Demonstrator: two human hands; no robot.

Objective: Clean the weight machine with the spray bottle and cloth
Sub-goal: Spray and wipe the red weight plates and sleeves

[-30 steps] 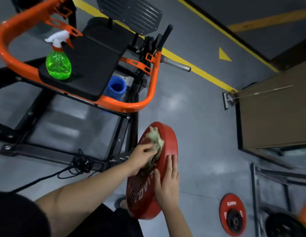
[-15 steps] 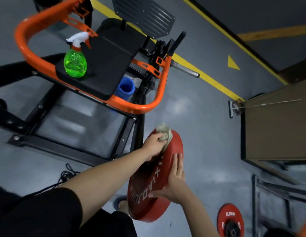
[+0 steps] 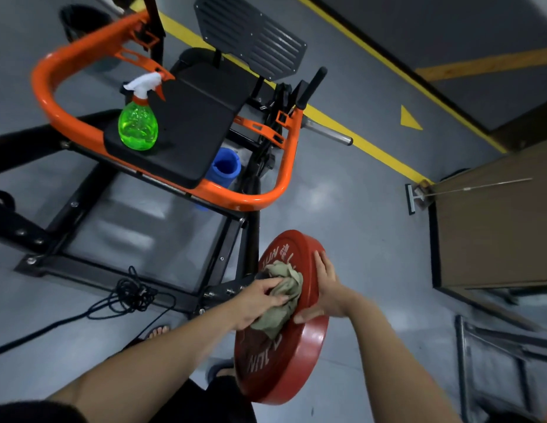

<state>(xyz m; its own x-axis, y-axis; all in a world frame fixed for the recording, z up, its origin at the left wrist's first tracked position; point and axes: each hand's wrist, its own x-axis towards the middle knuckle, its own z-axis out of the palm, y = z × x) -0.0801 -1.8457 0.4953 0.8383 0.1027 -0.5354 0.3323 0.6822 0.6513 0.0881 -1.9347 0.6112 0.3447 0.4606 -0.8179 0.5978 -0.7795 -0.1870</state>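
Observation:
A red weight plate [image 3: 281, 361] stands on edge on the machine's lower sleeve, low in the head view. My left hand [image 3: 257, 300] grips a crumpled beige cloth [image 3: 281, 294] against the plate's face near its hub. With straight fingers, my right hand [image 3: 325, 288] rests flat on the plate's rim and steadies it. The green spray bottle [image 3: 138, 123], white-triggered, stands upright on the black seat pad [image 3: 193, 126] of the orange and black weight machine [image 3: 52, 96], well away from both hands.
A blue cup [image 3: 225, 169] sits under the seat. A black cable [image 3: 128, 296] lies coiled on the grey floor by the machine's base. A brown cabinet [image 3: 495, 227] stands at the right with a squeegee [image 3: 414, 198] leaning at its corner. A metal rack [image 3: 492, 358] is at lower right.
My left hand has drawn the cloth from the plate's top edge down to its hub. My right hand has slid up the rim. The view has shifted right and down.

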